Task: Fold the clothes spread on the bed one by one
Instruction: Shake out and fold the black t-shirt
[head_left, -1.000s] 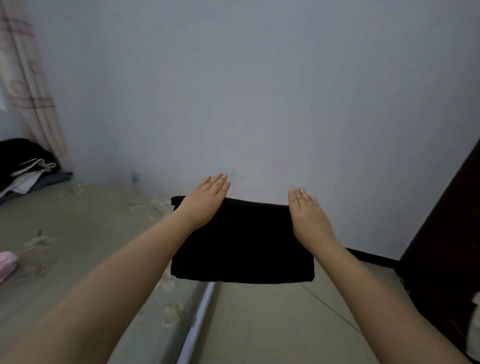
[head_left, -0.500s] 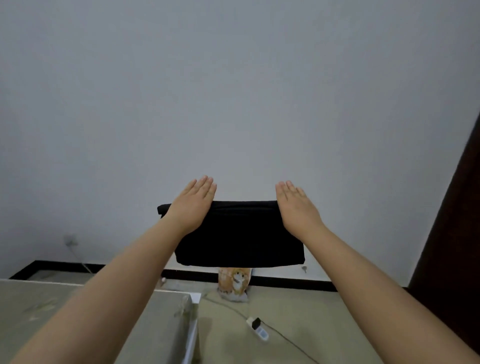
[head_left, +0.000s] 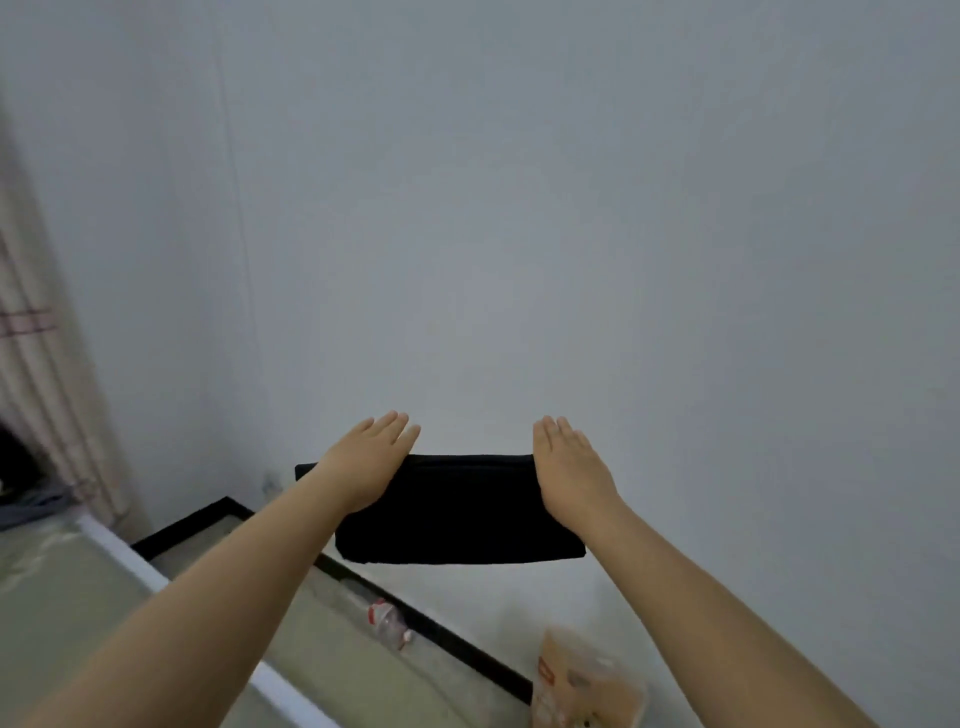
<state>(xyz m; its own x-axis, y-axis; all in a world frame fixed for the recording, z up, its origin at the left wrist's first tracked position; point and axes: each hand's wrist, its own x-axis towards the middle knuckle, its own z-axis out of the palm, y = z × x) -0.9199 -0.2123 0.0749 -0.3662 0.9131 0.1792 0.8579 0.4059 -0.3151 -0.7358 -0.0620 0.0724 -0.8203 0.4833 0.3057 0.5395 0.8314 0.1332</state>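
Black cloth (head_left: 457, 512), folded into a flat rectangle, hangs in mid-air at the centre of the frame, carried between two outstretched arms in front of a pale grey wall (head_left: 571, 234). Its top edge runs level between the hands and its lower edge hangs free, just above the dark skirting in the picture. The left hand (head_left: 366, 462) lies over the cloth's upper left part, palm down, fingers straight and close together, reaching past the top edge; a short corner of cloth sticks out to the left of the wrist. The right hand (head_left: 569, 467) lies the same way over the upper right corner, fingers straight and together. The thumbs are hidden below the cloth, so whether they pinch it from underneath cannot be told; what shows is two flat hands against the fabric. At lower left, the bed (head_left: 67, 613), pale green with a white edge, slants across the corner of the frame, well below the cloth. Black skirting (head_left: 457, 642) runs diagonally from the bed towards the lower centre along the foot of the wall. A plastic bottle (head_left: 387, 623) lies on the floor strip beside it, and an orange printed bag (head_left: 582, 680) stands at the bottom edge, right of centre. A striped curtain (head_left: 47, 395) hangs down the left edge, with dark clothes (head_left: 21, 483) bunched below it.
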